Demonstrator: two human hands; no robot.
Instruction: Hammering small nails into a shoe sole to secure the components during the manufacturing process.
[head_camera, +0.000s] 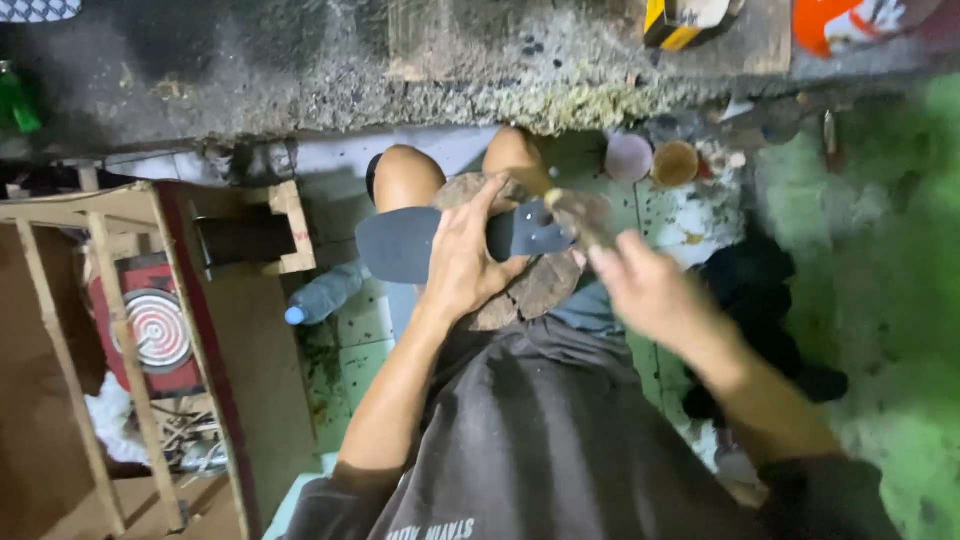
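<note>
A seated person's left hand (462, 262) presses flat, fingers spread, on a dark shoe sole (410, 243) laid over a worn brown pad (545, 285) on the lap, just below the bare knees. At three o'clock from the sole, the right hand (645, 290), blurred, pinches a small brush (575, 213) whose tip meets the sole's end. Two small round tins (652, 160) stand at one o'clock on the stained floor. A plastic bottle (322, 294) lies at nine o'clock, beside a wooden frame (100, 215).
</note>
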